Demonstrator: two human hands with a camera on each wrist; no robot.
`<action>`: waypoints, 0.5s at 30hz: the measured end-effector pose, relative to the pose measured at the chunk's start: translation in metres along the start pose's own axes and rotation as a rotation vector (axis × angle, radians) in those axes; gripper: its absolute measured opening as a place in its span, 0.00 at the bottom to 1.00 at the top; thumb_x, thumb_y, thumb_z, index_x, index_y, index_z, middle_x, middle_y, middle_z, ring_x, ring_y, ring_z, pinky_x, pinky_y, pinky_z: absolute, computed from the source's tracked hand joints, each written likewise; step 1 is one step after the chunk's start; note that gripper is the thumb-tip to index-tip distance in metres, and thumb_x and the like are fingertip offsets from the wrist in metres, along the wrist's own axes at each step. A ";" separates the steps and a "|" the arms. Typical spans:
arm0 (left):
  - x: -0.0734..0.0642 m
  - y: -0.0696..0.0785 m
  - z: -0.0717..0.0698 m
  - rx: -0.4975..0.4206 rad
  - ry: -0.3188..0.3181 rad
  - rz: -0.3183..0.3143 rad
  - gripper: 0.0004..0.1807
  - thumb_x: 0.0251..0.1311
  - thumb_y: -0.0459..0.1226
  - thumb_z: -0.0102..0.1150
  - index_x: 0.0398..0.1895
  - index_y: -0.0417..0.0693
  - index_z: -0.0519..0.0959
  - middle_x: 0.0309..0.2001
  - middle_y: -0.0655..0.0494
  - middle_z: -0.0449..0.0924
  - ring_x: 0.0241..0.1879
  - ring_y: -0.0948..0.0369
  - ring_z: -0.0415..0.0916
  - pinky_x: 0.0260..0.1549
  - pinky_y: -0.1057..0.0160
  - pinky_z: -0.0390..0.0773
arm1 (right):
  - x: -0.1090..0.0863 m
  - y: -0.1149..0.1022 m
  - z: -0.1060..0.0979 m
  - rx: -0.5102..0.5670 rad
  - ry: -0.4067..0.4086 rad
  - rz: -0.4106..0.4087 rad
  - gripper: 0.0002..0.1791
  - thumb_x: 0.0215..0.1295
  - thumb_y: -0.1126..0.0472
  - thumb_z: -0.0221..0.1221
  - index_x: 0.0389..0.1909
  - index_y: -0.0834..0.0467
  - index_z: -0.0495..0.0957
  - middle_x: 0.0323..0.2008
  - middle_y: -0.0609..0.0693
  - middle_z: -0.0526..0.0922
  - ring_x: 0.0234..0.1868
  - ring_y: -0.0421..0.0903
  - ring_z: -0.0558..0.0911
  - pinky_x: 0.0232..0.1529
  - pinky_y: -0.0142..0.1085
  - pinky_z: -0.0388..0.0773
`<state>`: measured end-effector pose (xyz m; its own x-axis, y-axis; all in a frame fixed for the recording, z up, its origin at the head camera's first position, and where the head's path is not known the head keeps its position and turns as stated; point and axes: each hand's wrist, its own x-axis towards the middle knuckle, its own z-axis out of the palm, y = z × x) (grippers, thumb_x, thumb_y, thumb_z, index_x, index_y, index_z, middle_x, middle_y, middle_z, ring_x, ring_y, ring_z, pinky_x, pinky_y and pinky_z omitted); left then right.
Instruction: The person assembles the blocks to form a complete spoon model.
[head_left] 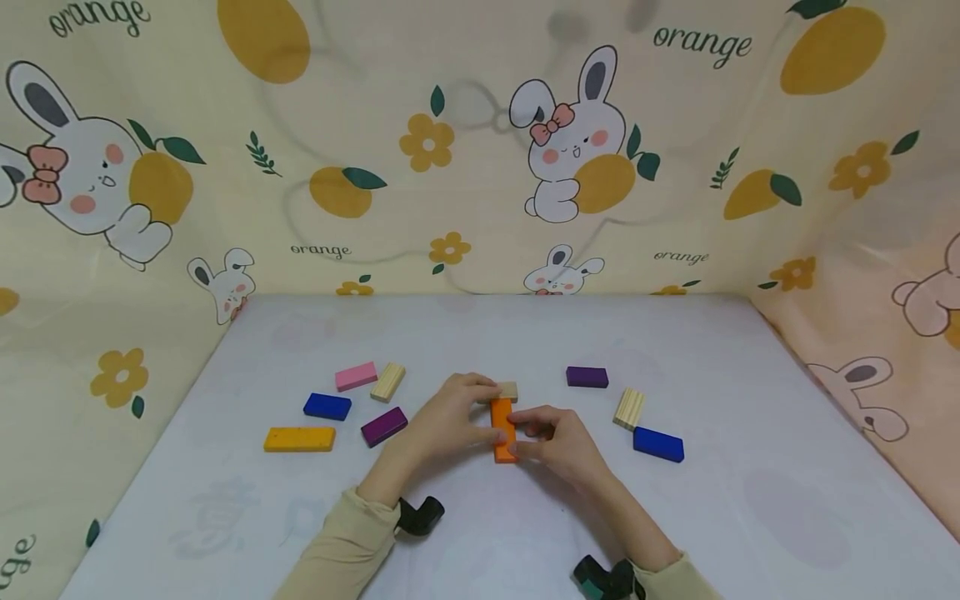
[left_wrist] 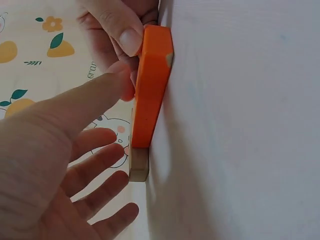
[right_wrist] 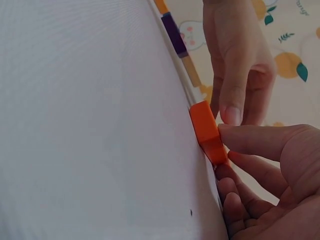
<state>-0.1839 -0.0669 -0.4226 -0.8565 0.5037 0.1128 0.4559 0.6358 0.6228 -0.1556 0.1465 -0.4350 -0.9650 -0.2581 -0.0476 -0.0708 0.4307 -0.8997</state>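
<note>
An orange block (head_left: 503,415) lies lengthwise on the white table, its far end against a plain wooden block (head_left: 510,389). My left hand (head_left: 448,417) is on the left side, its thumb touching the orange block. In the left wrist view the other fingers (left_wrist: 95,165) are spread beside the two blocks. From the right, my right hand (head_left: 566,446) holds the orange block with thumb and index finger near its front end. The right hand's remaining fingers (right_wrist: 232,205) are curled below. The left hand partly hides the wooden block.
On the left lie a pink block (head_left: 356,377), a wooden block (head_left: 387,382), a blue block (head_left: 327,407), a purple block (head_left: 384,427) and a yellow block (head_left: 299,439). To the right are a dark purple block (head_left: 587,377), a wooden block (head_left: 628,408) and a blue block (head_left: 658,445).
</note>
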 end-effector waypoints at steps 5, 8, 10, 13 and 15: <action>0.000 -0.002 0.003 -0.004 -0.009 -0.002 0.34 0.54 0.51 0.72 0.61 0.43 0.78 0.62 0.53 0.71 0.64 0.55 0.62 0.63 0.55 0.65 | 0.000 0.000 0.000 0.001 -0.006 -0.017 0.18 0.54 0.66 0.72 0.48 0.59 0.85 0.41 0.52 0.82 0.40 0.50 0.74 0.36 0.34 0.71; 0.000 -0.002 0.004 0.000 -0.012 -0.001 0.33 0.54 0.51 0.72 0.60 0.43 0.79 0.61 0.53 0.71 0.64 0.56 0.62 0.64 0.56 0.64 | 0.000 0.001 0.000 0.004 -0.006 -0.026 0.18 0.53 0.66 0.72 0.47 0.60 0.85 0.41 0.53 0.82 0.39 0.51 0.74 0.36 0.33 0.71; 0.001 -0.002 0.004 0.006 -0.019 0.000 0.33 0.54 0.51 0.72 0.60 0.43 0.79 0.61 0.54 0.72 0.65 0.56 0.62 0.64 0.56 0.63 | 0.000 0.001 0.000 0.007 -0.005 -0.025 0.18 0.53 0.66 0.72 0.47 0.60 0.85 0.41 0.53 0.82 0.39 0.50 0.74 0.36 0.33 0.71; 0.002 -0.002 0.004 0.019 -0.030 0.002 0.32 0.55 0.51 0.71 0.60 0.44 0.79 0.61 0.55 0.71 0.65 0.56 0.61 0.64 0.55 0.63 | 0.000 0.001 -0.001 0.011 -0.005 -0.026 0.19 0.53 0.66 0.72 0.47 0.61 0.85 0.41 0.53 0.82 0.39 0.50 0.74 0.37 0.33 0.71; 0.002 -0.002 0.004 0.030 -0.034 0.005 0.33 0.55 0.51 0.71 0.61 0.44 0.78 0.62 0.55 0.71 0.65 0.56 0.61 0.65 0.55 0.62 | 0.000 0.000 -0.001 0.015 -0.008 -0.026 0.19 0.53 0.66 0.72 0.48 0.61 0.85 0.42 0.53 0.82 0.40 0.51 0.74 0.37 0.33 0.71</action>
<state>-0.1857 -0.0645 -0.4268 -0.8458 0.5260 0.0894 0.4678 0.6505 0.5984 -0.1557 0.1473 -0.4351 -0.9609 -0.2756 -0.0277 -0.0918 0.4113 -0.9069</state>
